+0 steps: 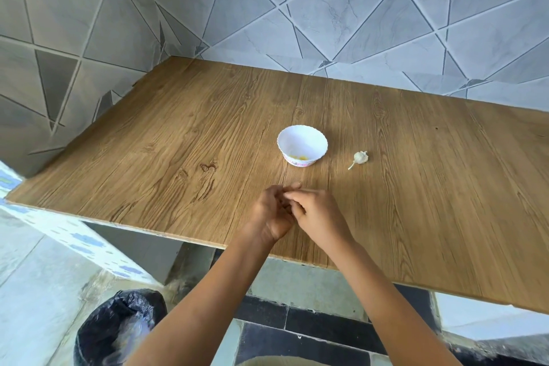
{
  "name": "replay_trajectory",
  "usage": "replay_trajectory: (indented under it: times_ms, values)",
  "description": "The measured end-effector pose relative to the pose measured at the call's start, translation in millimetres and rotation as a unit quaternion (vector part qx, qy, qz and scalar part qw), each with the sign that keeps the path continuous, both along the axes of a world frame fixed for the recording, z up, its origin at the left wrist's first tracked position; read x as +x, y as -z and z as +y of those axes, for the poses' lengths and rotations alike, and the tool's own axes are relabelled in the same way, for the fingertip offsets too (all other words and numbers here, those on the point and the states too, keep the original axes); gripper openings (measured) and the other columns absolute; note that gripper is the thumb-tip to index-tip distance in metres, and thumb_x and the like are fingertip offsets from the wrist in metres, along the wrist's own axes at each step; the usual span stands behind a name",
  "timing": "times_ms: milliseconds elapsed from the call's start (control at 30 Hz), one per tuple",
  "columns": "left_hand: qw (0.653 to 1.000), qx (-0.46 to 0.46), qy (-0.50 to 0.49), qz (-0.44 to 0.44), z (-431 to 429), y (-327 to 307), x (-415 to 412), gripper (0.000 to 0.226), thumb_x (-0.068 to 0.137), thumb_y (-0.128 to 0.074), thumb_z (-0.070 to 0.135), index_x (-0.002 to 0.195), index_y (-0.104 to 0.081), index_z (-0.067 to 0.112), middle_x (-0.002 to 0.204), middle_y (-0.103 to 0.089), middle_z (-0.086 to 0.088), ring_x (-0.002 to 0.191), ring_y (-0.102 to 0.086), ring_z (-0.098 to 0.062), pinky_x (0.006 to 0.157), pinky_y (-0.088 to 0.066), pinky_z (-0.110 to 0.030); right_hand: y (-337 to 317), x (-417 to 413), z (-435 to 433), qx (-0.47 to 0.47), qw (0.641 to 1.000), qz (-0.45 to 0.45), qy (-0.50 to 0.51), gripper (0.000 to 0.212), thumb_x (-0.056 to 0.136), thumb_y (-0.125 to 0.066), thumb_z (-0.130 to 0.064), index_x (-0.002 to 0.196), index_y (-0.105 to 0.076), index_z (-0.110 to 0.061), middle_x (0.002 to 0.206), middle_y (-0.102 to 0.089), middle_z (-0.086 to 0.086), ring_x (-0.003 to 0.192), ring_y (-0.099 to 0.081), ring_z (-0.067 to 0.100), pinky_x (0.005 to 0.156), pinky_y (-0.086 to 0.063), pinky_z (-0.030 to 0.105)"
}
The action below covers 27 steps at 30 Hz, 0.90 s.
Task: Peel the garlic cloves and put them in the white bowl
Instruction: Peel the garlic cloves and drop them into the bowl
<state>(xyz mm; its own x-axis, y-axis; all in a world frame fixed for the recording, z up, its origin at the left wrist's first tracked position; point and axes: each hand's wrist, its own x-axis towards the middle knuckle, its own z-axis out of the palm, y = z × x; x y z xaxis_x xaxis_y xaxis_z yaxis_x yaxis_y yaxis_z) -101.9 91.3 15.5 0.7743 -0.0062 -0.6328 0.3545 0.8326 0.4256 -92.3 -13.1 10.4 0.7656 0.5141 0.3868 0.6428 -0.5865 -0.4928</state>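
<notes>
The white bowl stands on the wooden table, with a few yellowish pieces at its bottom. To its right lies a partial garlic bulb with a short stem. In front of the bowl, above the table's near edge, my left hand and my right hand meet with curled fingers. Their fingertips pinch a small thing between them. The fingers hide most of it; it looks like a garlic clove.
Grey tiled walls close off the table at the back and left. A bin lined with a black bag stands on the floor below the table's front left edge. Bare wood surrounds the bowl and bulb.
</notes>
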Motion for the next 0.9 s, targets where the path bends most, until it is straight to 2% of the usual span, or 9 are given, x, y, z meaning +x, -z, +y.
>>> replay_trajectory:
  times_ms: [100,200,300,467,533,633,700,800,900]
  values:
    - [1.0,-0.006,-0.012,-0.001,3,1,-1,0.044,0.099,-0.032,0.015,0.079,-0.067,-0.004,0.059,-0.062,-0.007,0.062,-0.056,-0.013,0.065,-0.048,-0.021,-2,-3,5,-0.026,0.999,-0.029,0.018,0.021,0.076,-0.061,0.004,0.087,-0.073,-0.01,0.081,-0.072,0.008,0.066,-0.067,0.028,0.054,-0.054,0.034]
    - [1.0,0.006,-0.014,-0.018,2,-3,-4,0.061,0.098,-0.033,0.011,0.049,-0.067,0.002,0.047,-0.059,-0.004,0.041,-0.057,-0.009,0.045,-0.048,-0.015,-3,-4,7,-0.009,0.998,-0.05,0.046,0.015,0.068,-0.071,0.002,0.072,-0.067,-0.012,0.072,-0.068,0.003,0.055,-0.063,0.026,0.045,-0.047,0.029]
    - [0.999,0.016,-0.011,-0.033,3,-7,-7,0.068,0.099,-0.03,0.01,0.04,-0.064,0.004,0.045,-0.059,-0.004,0.036,-0.056,-0.009,0.041,-0.046,-0.014,0,-3,7,-0.016,0.997,-0.042,0.065,0.017,0.068,-0.075,-0.004,0.068,-0.06,-0.013,0.071,-0.065,0.0,0.057,-0.061,0.024,0.046,-0.043,0.028]
    - [0.999,-0.007,-0.029,-0.026,6,-7,-7,0.065,0.101,-0.029,0.012,0.048,-0.064,-0.001,0.048,-0.06,-0.007,0.038,-0.058,-0.011,0.041,-0.047,-0.015,-1,-3,6,-0.046,0.998,-0.036,0.031,0.003,0.079,-0.065,-0.012,0.077,-0.067,-0.013,0.093,-0.067,-0.001,0.076,-0.065,0.024,0.055,-0.051,0.033]
    - [0.999,-0.014,-0.034,-0.018,8,-6,-7,0.058,0.101,-0.029,0.013,0.057,-0.064,-0.003,0.051,-0.062,-0.008,0.043,-0.06,-0.012,0.043,-0.048,-0.016,-2,-6,5,-0.043,0.997,-0.055,0.018,0.013,0.08,-0.057,-0.014,0.081,-0.07,-0.011,0.094,-0.067,-0.001,0.075,-0.065,0.024,0.056,-0.052,0.031]
    - [1.0,-0.002,-0.017,-0.016,9,-6,-6,0.043,0.1,-0.03,0.014,0.077,-0.063,-0.004,0.071,-0.065,-0.012,0.068,-0.059,-0.016,0.062,-0.05,-0.021,-2,-9,0,-0.01,0.999,-0.041,0.023,0.022,0.084,-0.051,-0.022,0.087,-0.07,-0.012,0.092,-0.067,-0.003,0.074,-0.064,0.019,0.059,-0.049,0.025]
    - [1.0,0.001,-0.004,-0.02,11,-6,-7,0.038,0.098,-0.031,0.014,0.084,-0.062,-0.004,0.075,-0.067,-0.014,0.077,-0.059,-0.02,0.069,-0.05,-0.026,-2,-10,-10,0.027,0.999,-0.016,0.038,0.026,0.086,-0.048,-0.029,0.087,-0.07,-0.015,0.086,-0.067,-0.005,0.071,-0.063,0.015,0.058,-0.05,0.028]
    - [0.999,-0.017,-0.014,-0.025,21,-2,-9,0.037,0.098,-0.032,0.014,0.087,-0.061,-0.005,0.085,-0.065,-0.018,0.085,-0.06,-0.025,0.08,-0.05,-0.032,5,-11,-36,0.042,0.996,-0.007,0.079,0.015,0.085,-0.058,-0.022,0.087,-0.071,-0.017,0.079,-0.069,-0.007,0.066,-0.061,0.007,0.055,-0.05,0.027]
    - [0.999,-0.023,-0.03,-0.022,34,3,-11,0.036,0.098,-0.032,0.014,0.09,-0.061,-0.005,0.094,-0.062,-0.018,0.089,-0.06,-0.026,0.085,-0.048,-0.032,13,-10,-59,-0.005,0.995,0.039,0.094,0.019,0.084,-0.067,-0.013,0.103,-0.071,-0.013,0.095,-0.071,-0.001,0.083,-0.067,0.015,0.07,-0.056,0.035]
